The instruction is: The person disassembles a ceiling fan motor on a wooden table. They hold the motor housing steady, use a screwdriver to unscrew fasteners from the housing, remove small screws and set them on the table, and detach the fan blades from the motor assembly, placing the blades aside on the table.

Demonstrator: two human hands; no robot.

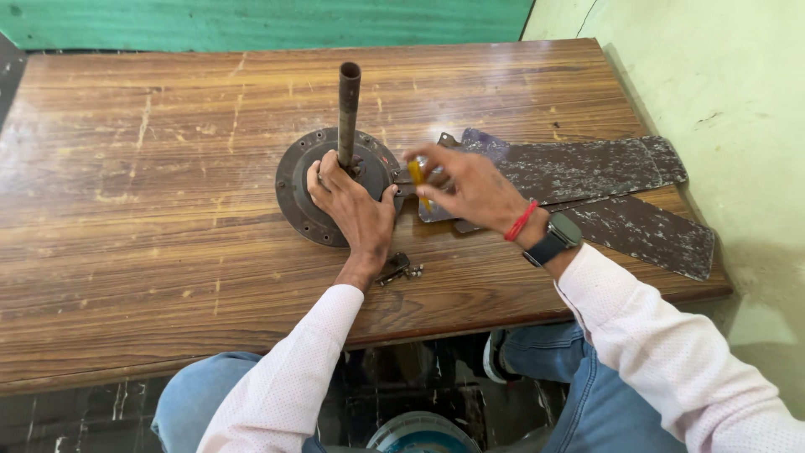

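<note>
While the left hand is pressing down flat on the round motor housing near the middle of the counter, fingers spread against the base of the upright pipe, the right hand is gripping a yellow-handled screwdriver and working its tip at the spot where a blade bracket meets the housing rim. By the look of it, the step in hand is turning a screw at that joint; whether it is going in or coming out cannot be told. The next move is calling for a steady downward push on the screwdriver, with the left hand holding the housing from spinning.

A few loose screws and a small fitting are lying just beside the left wrist, near the front edge, where a sweep of the sleeve could be knocking them off. Two worn fan blades are lying to the right, one reaching out past the counter's right corner, close to the wall, so room on that side is looking tight. To the left and toward the back, the wooden top is offering plenty of space for shifting the housing.
</note>
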